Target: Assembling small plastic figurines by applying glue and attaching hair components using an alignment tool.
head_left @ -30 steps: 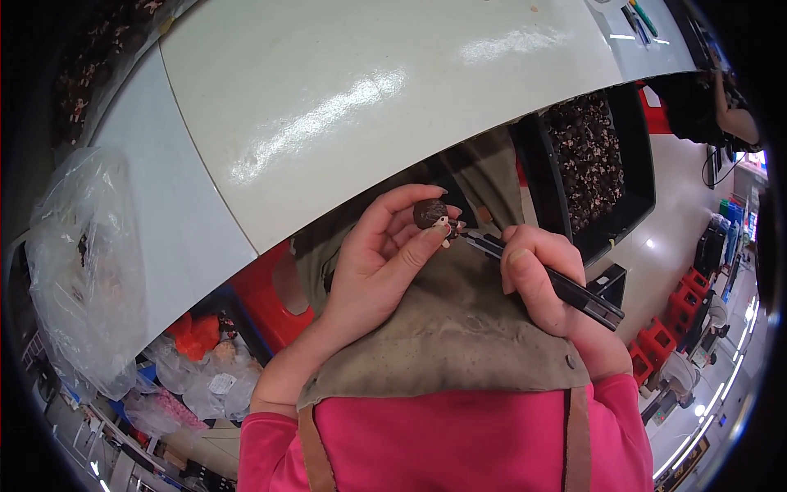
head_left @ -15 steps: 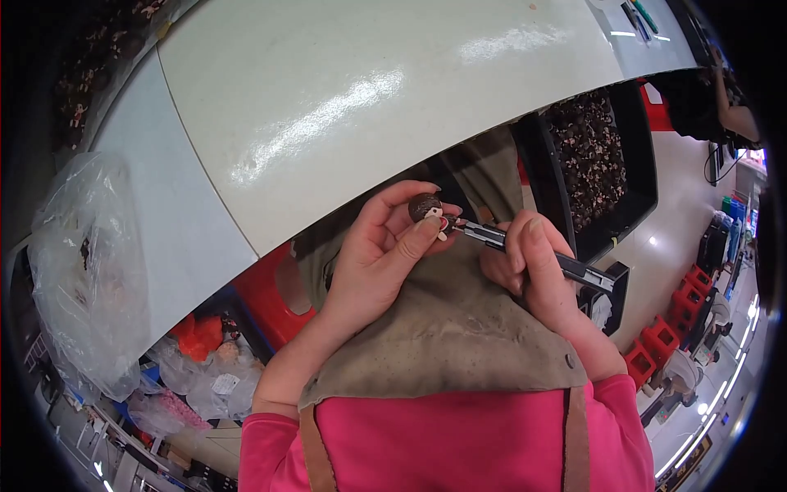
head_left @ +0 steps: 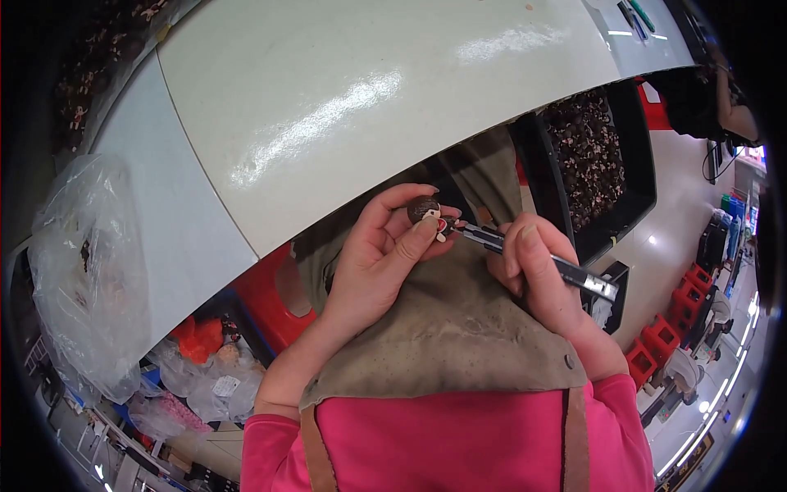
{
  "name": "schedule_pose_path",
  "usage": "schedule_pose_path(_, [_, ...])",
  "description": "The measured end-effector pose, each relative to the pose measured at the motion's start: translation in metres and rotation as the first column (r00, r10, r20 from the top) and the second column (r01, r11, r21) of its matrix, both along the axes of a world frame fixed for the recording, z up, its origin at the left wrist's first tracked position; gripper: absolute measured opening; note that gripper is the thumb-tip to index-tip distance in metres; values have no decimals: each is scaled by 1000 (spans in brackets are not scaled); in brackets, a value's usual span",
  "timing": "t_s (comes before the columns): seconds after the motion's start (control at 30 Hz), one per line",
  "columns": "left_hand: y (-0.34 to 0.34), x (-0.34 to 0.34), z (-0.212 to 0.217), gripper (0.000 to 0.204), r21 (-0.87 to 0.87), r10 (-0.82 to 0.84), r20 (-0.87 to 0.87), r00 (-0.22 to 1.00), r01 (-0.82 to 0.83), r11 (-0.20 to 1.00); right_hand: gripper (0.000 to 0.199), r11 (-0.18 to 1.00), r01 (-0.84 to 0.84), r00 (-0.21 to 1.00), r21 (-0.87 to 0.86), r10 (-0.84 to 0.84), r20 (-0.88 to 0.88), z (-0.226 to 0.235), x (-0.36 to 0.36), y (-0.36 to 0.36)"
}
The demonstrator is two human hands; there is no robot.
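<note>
Between the thumb and fingers of my left hand is a small doll figurine with a dark brown, rounded head, a pale face and a red patch on its body. My right hand is closed round the handle of a utility knife, dark with a silvery end. The knife's narrow tip points left and meets or nearly meets the figurine's lower part; exact contact is too small to tell. Both hands are above my olive apron, just off the table's near edge.
A glossy white table curves ahead. To the right, a black bin holds many small brown and pink pieces. A clear plastic bag hangs over the left table edge. Red stools stand below, and another person's arm shows far right.
The knife's rear end has tipped slightly lower and turned in my right hand. My left hand and the figurine have stayed almost in place.
</note>
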State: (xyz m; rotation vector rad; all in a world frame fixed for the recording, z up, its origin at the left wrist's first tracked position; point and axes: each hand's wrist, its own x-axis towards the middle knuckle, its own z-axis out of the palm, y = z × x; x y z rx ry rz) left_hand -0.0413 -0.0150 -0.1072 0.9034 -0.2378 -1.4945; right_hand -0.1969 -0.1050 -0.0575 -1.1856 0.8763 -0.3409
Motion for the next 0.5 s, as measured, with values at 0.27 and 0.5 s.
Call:
schedule_pose_path(0.27, [1,0,-2,35,9,-79,5,997,79,997,35,947,77,935,311,-176,306,-5,-1,-4])
schedule_pose_path(0.5, [1,1,2,37,8,-107,19,994,107,994,20,907,-90,996,-411,89,-22,4,-6,-20])
